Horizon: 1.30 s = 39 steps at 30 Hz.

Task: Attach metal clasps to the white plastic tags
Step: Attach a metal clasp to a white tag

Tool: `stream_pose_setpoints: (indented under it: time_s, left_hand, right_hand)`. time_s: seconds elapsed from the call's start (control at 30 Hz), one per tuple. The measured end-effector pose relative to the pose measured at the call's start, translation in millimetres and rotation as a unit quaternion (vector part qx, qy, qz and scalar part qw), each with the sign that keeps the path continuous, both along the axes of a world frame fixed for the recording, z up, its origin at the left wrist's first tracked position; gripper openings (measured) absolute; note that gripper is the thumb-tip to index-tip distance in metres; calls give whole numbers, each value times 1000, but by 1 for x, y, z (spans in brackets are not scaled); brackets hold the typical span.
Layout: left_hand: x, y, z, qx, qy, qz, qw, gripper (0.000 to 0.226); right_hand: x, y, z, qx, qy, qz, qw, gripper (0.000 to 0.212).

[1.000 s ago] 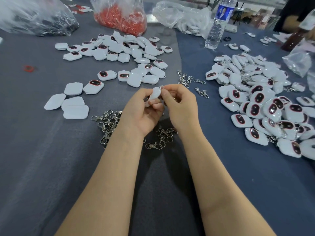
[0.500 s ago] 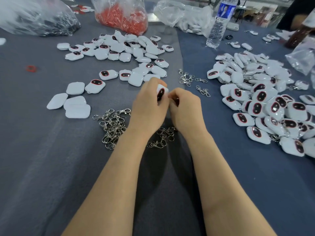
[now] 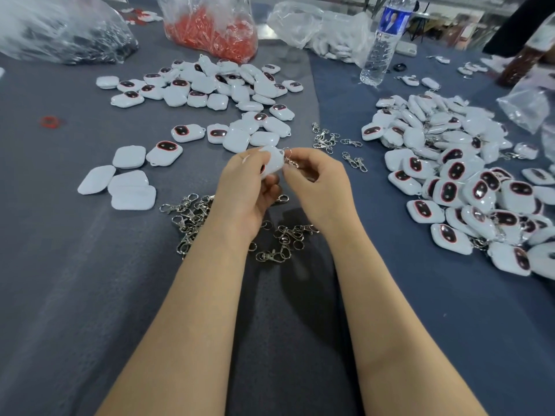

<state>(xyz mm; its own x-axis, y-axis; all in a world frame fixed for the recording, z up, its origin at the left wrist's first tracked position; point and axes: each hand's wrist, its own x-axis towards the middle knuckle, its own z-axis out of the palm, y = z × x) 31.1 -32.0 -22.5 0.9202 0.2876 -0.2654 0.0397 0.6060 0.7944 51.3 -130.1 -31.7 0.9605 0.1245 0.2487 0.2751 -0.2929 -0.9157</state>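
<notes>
Over the grey cloth table [image 3: 90, 280], the left hand [image 3: 243, 190] grips a white tag [image 3: 272, 164] in curled fingers, turned pale side up since half a second ago, while the right hand [image 3: 318, 181] pinches a metal clasp [image 3: 289, 157] at its corner, so threading looks underway.

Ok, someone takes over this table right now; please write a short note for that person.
Left hand holds one tag.
Right hand pinches a clasp at its corner; attached or not, I cannot tell.
Loose clasps lie by the wrists, bare tags at far left.
Done: the pile at right, some tags there show clasps.
Left: the bare tags.
</notes>
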Motion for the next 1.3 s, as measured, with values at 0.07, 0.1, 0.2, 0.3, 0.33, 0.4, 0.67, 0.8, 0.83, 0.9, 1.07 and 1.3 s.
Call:
stream_pose_setpoints:
  time_s: [0.07,0.1,0.2,0.3,0.33,0.4,0.67,0.8,0.83,0.9,1.07,1.3]
  left_hand:
    - [0,0,-1,39,1,6,999,14]
    - [0,0,-1,51,0,7,999,17]
    - [0,-2,1,68,-4,6,998,20]
    - [0,-3,0,80,1,13,997,18]
    - [1,-3,-1,103,3,19,995,17]
    - [1,-3,-3,199,-10,38,979,16]
    - [-2,-7,-4,448,-112,91,882,14]
    - [-1,-7,-6,397,-77,119,907,20]
    - [-1,-8,-6,380,-64,114,916,23]
    - [0,-18,-5,366,-54,84,925,23]
    - [16,-65,14,341,-106,-11,934,19]
    - [38,-159,21,392,-155,-109,900,21]
  right_hand:
    - [-1,1,1,20,5,3,1000,14]
    - [-1,2,0,21,4,-4,1000,11]
    - [-1,4,-2,3,-10,-45,999,9]
    - [-3,4,-3,-22,-39,-78,996,11]
    - [-3,4,-4,-42,-57,-84,994,12]
    - [-4,2,-5,-82,-90,-85,989,14]
    - [-3,1,-10,-149,-131,-81,977,16]
    - [-2,-4,-2,-67,-27,-111,991,32]
    - [-1,-8,2,-40,-3,-111,993,32]
    - [1,-16,10,-7,17,-95,995,25]
    - [-2,-58,23,-24,5,-126,992,11]
    - [-4,-144,27,-40,0,-298,954,13]
